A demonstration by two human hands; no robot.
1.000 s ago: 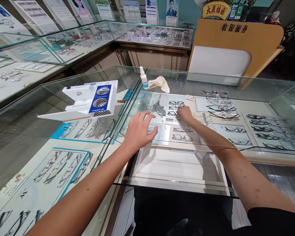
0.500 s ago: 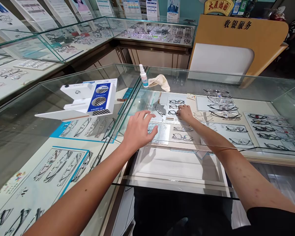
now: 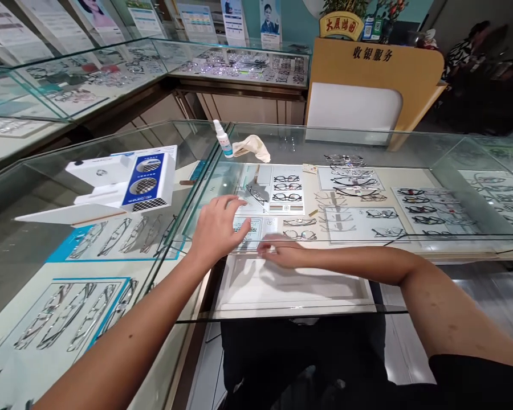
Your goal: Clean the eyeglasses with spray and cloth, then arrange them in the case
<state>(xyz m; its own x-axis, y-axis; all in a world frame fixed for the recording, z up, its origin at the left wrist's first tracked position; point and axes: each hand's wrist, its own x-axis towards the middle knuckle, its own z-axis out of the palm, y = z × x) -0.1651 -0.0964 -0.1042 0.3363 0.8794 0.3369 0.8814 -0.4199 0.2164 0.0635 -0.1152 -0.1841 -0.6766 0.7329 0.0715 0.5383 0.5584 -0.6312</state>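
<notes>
My left hand [image 3: 216,230] lies on the glass top [image 3: 367,139] of a display case, fingers spread and holding nothing. My right hand [image 3: 284,254] is inside the case under the glass, low near the front. Its fingers are stretched out to the left and slightly blurred, beside a small printed card [image 3: 251,230]. Behind it a white card carries three dark-framed glasses [image 3: 286,188], with a loose folded pair [image 3: 256,195] to their left. Two more frames [image 3: 300,228] lie just beyond my right hand. A bare white tray [image 3: 325,290] sits under my right forearm.
A spray bottle [image 3: 223,138] and a cream cloth [image 3: 251,147] rest on the glass at the back. A white and blue display stand [image 3: 123,179] sits on the left case. Several more frames [image 3: 427,210] fill the right. A wooden cashier desk [image 3: 376,80] stands behind, with a person [image 3: 470,45] beyond it.
My right hand has drawn back from the dark frames on the white card to the front of the case, pointing left. The view has shifted right. My left hand stays on the glass.
</notes>
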